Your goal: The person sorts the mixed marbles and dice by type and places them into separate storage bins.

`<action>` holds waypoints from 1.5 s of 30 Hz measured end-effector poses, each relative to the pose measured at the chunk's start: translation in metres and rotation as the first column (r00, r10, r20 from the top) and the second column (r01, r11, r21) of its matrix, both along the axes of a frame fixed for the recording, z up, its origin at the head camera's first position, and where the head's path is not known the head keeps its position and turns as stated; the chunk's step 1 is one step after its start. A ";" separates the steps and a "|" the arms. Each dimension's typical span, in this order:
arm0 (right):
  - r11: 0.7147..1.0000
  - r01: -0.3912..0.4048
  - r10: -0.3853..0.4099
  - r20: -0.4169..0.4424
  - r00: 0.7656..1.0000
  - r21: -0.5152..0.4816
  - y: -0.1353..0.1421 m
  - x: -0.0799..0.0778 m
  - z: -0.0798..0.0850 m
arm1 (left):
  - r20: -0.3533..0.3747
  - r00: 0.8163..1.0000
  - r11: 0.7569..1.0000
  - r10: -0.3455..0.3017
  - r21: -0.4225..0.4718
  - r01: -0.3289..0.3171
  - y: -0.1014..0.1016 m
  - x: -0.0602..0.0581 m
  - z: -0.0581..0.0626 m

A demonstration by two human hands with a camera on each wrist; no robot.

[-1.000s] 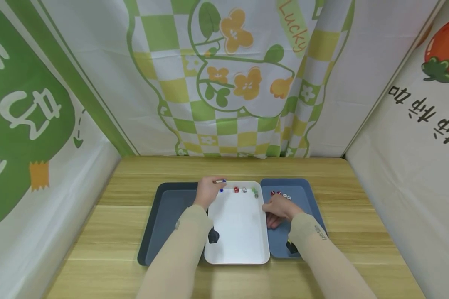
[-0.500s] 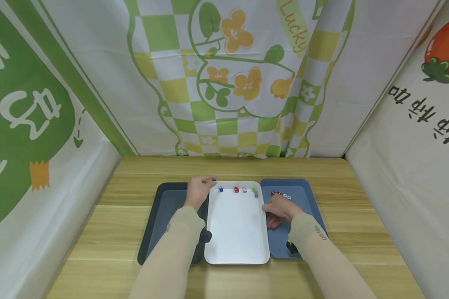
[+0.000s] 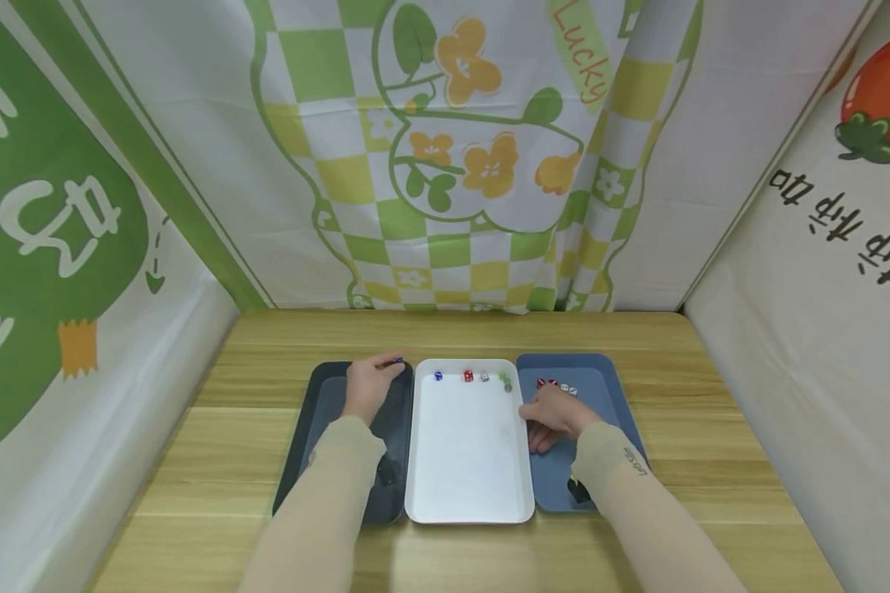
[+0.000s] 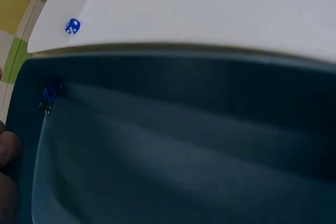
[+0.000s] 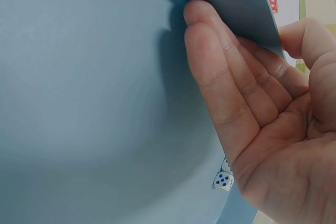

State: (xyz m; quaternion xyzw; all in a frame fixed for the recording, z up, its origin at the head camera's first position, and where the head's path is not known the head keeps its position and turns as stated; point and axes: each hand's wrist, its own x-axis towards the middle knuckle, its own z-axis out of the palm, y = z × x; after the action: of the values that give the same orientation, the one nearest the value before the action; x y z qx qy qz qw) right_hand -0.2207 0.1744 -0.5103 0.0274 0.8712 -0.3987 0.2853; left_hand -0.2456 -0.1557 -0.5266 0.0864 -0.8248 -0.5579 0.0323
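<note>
My left hand (image 3: 367,387) pinches a small blue die (image 3: 399,360) over the far rim of the dark blue tray (image 3: 304,436). In the left wrist view only bits of the fingers (image 4: 8,150) show; blue dice (image 4: 51,92) and a darker piece lie in that tray's corner. With thumb outside and fingers inside, my right hand (image 3: 556,412) grips the near wall of the blue-grey tray (image 3: 601,366) beside the white tray (image 3: 470,449). Along the white tray's far side lie a blue die (image 3: 438,376), a red die (image 3: 469,376), a white die (image 3: 484,376) and greenish pieces (image 3: 503,376).
Red dice (image 3: 553,384) and white dice (image 3: 569,390) lie at the far end of the blue-grey tray, partly behind the right hand. The three trays stand side by side on a wooden table (image 3: 215,461), with printed curtains (image 3: 475,247) behind and at both sides.
My left hand has moved left with the blue die, from above the white tray's far-left corner to the dark tray's far right. The right hand stays where it was.
</note>
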 end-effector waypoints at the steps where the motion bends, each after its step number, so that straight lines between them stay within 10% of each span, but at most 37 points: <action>1: 1.000 0.000 0.000 -0.001 1.000 0.001 0.000 0.000 0.000 | 0.000 1.000 1.000 0.003 -0.012 -0.003 -0.002 0.001 0.000; 45: 1.000 0.017 -0.017 0.011 1.000 0.005 0.000 0.000 -0.001 | -0.001 0.995 0.964 0.099 -0.249 -0.096 -0.041 0.004 -0.022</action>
State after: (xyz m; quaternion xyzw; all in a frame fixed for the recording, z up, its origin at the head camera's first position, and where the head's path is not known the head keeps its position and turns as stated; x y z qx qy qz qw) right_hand -0.2211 0.1745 -0.5115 0.0377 0.8704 -0.3987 0.2865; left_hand -0.2413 -0.1962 -0.5486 0.1254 -0.8832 -0.4471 0.0654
